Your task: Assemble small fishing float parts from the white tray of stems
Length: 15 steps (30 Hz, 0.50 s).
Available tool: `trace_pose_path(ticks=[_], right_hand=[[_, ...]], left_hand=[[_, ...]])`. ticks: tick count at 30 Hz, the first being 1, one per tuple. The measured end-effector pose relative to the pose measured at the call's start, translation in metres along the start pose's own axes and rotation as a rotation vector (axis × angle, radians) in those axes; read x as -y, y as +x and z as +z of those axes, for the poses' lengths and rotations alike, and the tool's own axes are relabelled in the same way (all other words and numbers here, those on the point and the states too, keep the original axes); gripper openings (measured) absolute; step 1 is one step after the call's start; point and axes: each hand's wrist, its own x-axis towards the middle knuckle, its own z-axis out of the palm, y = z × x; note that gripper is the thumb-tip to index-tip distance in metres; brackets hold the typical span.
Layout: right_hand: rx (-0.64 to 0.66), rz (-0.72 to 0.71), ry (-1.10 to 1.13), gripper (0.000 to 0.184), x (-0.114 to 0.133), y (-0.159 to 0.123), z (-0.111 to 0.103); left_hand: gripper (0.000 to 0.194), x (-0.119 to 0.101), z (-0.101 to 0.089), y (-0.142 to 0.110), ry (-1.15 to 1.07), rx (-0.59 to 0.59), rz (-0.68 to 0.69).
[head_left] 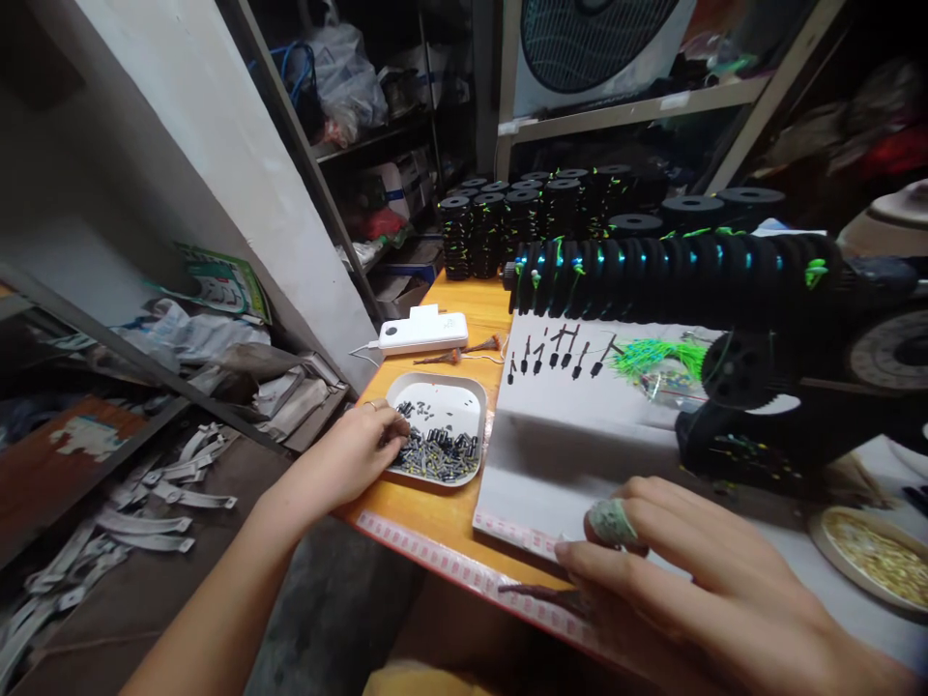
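My left hand [366, 440], a ring on one finger, reaches over the left rim of a white tray [464, 391]. Its fingers are curled together at a heap of small dark tube-like pieces [439, 454]; whatever they pinch is hidden. Close to the camera, my right hand [696, 561] is closed above the front edge of a white board [522, 483]. One of its fingers wears a greenish wrap [610, 522]. From beneath the fingers a thin dark brown stick-like piece [536, 591] points left. Short dark pieces with thin stems [555, 360] lie in a row on the board.
A black rod machine [667, 275] wound with green and blue strands spans the right side. Behind it stand stacked black spools [522, 217]. A white power bank-like box [424, 332] lies left, green strands [663, 360] below the rod, and a bowl of golden bits [877, 551] at right.
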Motion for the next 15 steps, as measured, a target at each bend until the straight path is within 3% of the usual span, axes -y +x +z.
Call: trace_pose_path(ticks=[15], right_hand=[[-0.012,0.085,0.105,0.019,0.001,-0.0015,0.0013]], left_hand=[[0.014,-0.0007,-0.0064,0.0077,0.113,0.078,-0.051]])
